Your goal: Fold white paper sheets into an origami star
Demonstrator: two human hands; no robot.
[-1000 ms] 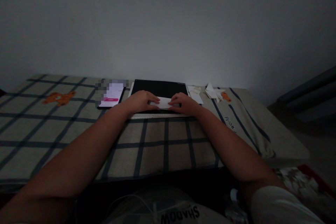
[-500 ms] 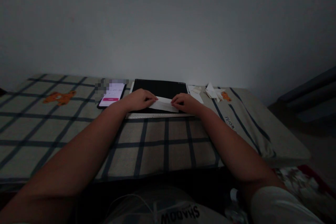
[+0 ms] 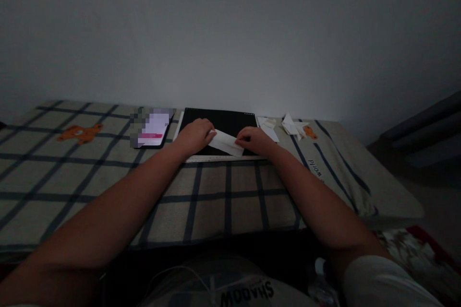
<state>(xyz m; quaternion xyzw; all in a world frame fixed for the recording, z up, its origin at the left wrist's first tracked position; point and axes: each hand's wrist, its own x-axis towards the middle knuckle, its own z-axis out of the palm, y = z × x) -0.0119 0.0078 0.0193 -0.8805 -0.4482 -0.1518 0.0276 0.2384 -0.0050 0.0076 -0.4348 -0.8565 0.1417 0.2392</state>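
Note:
A narrow strip of white paper [image 3: 226, 143] slants across a black sheet or cover [image 3: 219, 117], its right end nearer to me. My left hand [image 3: 196, 135] lies over the strip's left end, fingers closed on it and partly hiding it. My right hand [image 3: 253, 140] pinches the strip's right end between thumb and forefinger. Beneath the black sheet, a white edge with fine marks [image 3: 216, 158] shows along the front. What the marks are, I cannot make out.
A lit phone [image 3: 153, 129], partly blurred out, lies left of the black sheet. To the right are white paper pieces [image 3: 268, 127] and a folded paper shape [image 3: 293, 127]. A checked cloth [image 3: 212, 196] covers the surface, which meets a wall [image 3: 230, 33] behind.
My left hand has shifted slightly right and away from me. The paper strip has turned, its right end now lower. My right hand has barely moved.

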